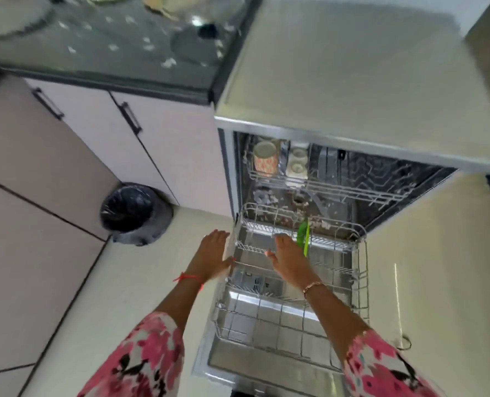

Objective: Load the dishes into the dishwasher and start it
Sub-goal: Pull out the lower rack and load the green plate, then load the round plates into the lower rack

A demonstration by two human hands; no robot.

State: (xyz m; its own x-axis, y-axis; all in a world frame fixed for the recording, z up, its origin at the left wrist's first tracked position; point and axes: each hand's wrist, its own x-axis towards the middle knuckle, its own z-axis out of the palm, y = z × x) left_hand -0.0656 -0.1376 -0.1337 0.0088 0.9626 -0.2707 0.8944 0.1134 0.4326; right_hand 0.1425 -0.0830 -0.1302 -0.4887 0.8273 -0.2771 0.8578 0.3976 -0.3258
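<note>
- The dishwasher (352,81) stands open with its door (238,365) folded down flat. The lower rack (361,282) is drawn out over the door, with its long side running away from the person.
- The upper rack (338,193) sits above and behind the lower rack, still inside the machine. It carries a few mugs (264,159) at its left end.
- The dark counter (109,53) lies well beyond the lower rack, up and to the left. The blurred dishes (14,21) on it look like the ones still waiting to be loaded.
- The lower rack is almost bare. The only thing in it is a thin green piece (303,234) standing upright on edge near the far end, right of centre.
- The right hand (288,257) hovers over the far half of the lower rack and is the nearer hand to the green piece, which is just beside its fingertips to the right. The fingers are stretched forward and loosely spread, with the thumb out to the left, and they curl round nothing. Blur hides whether they touch the green piece.
- The left hand (213,252) is laid flat against the outer left side of the lower rack, fingers straight and together, gripping nothing.
- I judge that both hands are steadying or sliding the lower rack, and that loading has barely begun.
</note>
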